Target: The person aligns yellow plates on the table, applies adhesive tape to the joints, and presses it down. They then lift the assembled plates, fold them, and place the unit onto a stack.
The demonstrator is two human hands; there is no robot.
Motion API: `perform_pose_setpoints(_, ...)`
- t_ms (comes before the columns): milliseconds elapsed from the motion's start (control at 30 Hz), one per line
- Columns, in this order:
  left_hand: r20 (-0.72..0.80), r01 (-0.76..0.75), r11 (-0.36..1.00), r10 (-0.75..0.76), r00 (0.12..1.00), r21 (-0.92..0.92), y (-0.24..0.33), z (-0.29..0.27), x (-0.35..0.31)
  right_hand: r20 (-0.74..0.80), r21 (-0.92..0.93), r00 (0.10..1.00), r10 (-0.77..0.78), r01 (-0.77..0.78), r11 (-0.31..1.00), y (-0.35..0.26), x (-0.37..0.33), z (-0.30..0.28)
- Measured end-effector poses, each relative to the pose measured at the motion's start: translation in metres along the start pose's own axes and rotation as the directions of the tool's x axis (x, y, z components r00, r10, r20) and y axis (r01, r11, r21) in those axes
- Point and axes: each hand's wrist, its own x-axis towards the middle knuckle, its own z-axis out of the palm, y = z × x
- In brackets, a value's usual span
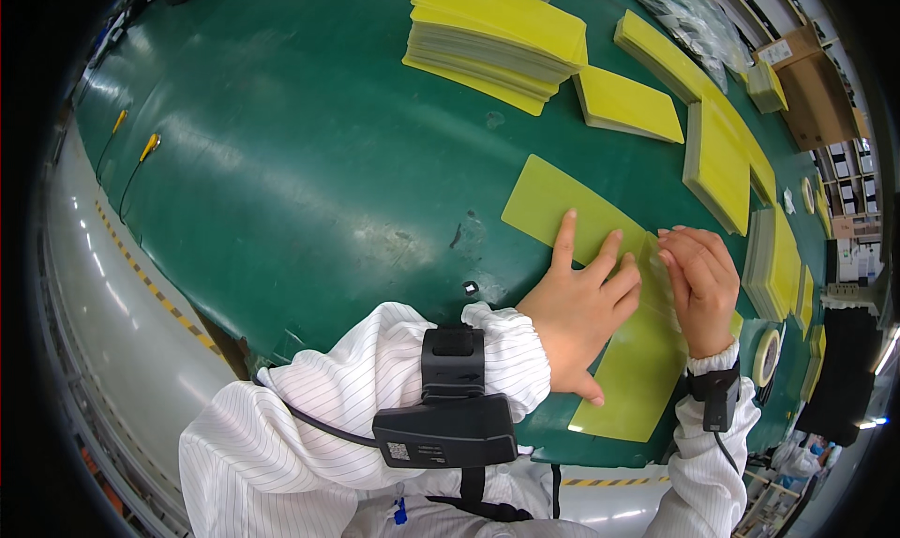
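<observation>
Two thin, translucent yellow-green sheets lie on the green table in front of me. The upper sheet (pixel 548 196) slants away to the left, and the lower sheet (pixel 639 388) runs toward the table's near edge. They meet or overlap near my fingers; which of the two I cannot tell. My left hand (pixel 586 308) rests over them with its fingers spread, fingertips on the upper sheet. At the meeting point, my right hand (pixel 703 280) has its fingers bent and pressed together near the sheet edge. Whatever is between those fingertips is hidden.
A tall stack of yellow sheets (pixel 497 37) stands at the back, beside a lower stack (pixel 630 105). More stacks (pixel 720 163) line the right side. A tape roll (pixel 767 355) is right of my right wrist. A plastic bag (pixel 689 18) and cardboard box (pixel 811 88) sit far right.
</observation>
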Motion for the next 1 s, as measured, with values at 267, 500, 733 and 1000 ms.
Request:
perform_pose_setpoints(267,-0.001,-0.003,1.0,0.003,1.0,-0.002,0.0,0.0,0.001,0.022,0.026,0.998,0.062,-0.063,0.998,-0.004,0.0,0.003)
perform_pose_setpoints(500,-0.004,0.001,1.0,-0.001,1.0,0.007,-0.001,0.002,0.001,0.035,0.056,0.996,0.077,-0.079,0.995,-0.004,-0.003,0.007)
perform_pose_setpoints(733,-0.006,-0.003,1.0,0.003,1.0,0.022,0.0,0.001,0.001,0.072,0.071,0.994,0.082,-0.087,0.994,-0.009,-0.004,0.006)
perform_pose_setpoints(1000,-0.077,-0.016,0.999,0.013,0.997,-0.035,-0.002,0.009,0.001,0.12,0.139,0.978,0.174,-0.19,0.972,-0.016,-0.011,0.01)
